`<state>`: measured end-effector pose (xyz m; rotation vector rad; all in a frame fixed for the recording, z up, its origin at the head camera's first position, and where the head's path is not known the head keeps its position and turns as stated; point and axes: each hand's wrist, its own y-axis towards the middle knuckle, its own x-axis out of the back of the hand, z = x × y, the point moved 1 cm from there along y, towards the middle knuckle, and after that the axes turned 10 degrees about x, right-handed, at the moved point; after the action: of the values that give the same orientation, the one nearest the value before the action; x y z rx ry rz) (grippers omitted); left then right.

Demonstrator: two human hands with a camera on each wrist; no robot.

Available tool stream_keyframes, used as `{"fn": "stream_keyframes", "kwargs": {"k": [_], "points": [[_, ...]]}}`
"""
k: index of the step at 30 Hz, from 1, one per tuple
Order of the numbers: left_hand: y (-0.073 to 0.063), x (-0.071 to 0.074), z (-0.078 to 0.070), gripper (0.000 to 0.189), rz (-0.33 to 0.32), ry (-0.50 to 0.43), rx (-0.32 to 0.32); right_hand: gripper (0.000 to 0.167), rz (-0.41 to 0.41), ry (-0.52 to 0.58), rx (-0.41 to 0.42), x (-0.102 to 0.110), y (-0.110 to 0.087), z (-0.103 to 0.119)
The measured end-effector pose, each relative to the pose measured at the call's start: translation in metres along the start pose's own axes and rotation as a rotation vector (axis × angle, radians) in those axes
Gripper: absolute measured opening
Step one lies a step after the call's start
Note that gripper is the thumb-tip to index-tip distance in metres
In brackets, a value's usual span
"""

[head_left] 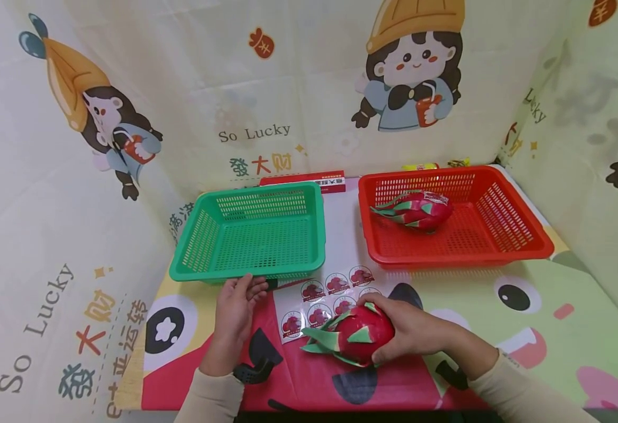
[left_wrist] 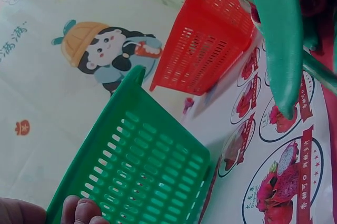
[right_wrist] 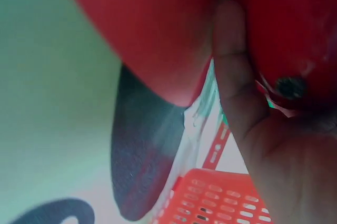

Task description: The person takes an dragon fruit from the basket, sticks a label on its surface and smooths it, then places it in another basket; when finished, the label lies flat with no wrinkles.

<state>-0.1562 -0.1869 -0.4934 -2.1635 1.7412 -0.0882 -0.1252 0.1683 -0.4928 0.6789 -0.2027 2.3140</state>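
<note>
My right hand (head_left: 412,326) grips a red dragon fruit (head_left: 364,332) with green leaf tips, its thumb and fingers spread round the blunt end. In the right wrist view, the thumb (right_wrist: 237,76) lies along the fruit's skin. Beneath and behind the fruit lies a white sheet of round dragon fruit stickers (head_left: 318,315), partly hidden by it. My left hand (head_left: 237,302) is at the front rim of the green basket (head_left: 248,273), its fingers loosely bent. Whether they touch the rim I cannot tell. Nothing shows inside the green basket.
At the right stands a red basket (head_left: 462,258) holding another dragon fruit (head_left: 420,210) with a label on it. Behind the baskets lie a red and white box (head_left: 332,182) and a yellow packet (head_left: 420,167). Printed cloth walls (head_left: 314,88) enclose the back and sides.
</note>
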Motion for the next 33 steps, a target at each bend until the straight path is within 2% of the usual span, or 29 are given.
{"fn": "stream_keyframes", "kwargs": {"k": [6, 11, 20, 24, 26, 29, 33], "points": [[0.0, 0.0, -0.001, 0.032, -0.012, 0.001, 0.012, 0.101, 0.02, -0.031, -0.038, 0.004, 0.0, 0.002], [0.0, 0.001, -0.001, 0.032, -0.013, 0.012, 0.0, 0.11, 0.024, 0.029, -0.08, 0.009, -0.002, 0.004], [0.001, -0.001, 0.002, 0.036, -0.032, 0.069, 0.008, 0.107, -0.004, 0.124, -0.108, 0.017, -0.009, 0.007], [0.001, -0.001, 0.004, 0.031, -0.041, 0.103, 0.013, 0.106, -0.019, 0.12, -0.116, 0.023, -0.01, 0.01], [0.001, -0.002, 0.005, 0.03, -0.042, 0.155, 0.008, 0.106, -0.028, 0.089, -0.102, 0.026, -0.012, 0.012], [0.0, -0.004, 0.007, 0.03, -0.029, 0.313, -0.014, 0.106, -0.045, 0.038, -0.065, 0.031, -0.014, 0.016], [-0.003, -0.007, 0.008, 0.037, 0.017, 0.648, -0.11, 0.108, -0.067, -0.005, -0.034, 0.036, -0.015, 0.02]]}}
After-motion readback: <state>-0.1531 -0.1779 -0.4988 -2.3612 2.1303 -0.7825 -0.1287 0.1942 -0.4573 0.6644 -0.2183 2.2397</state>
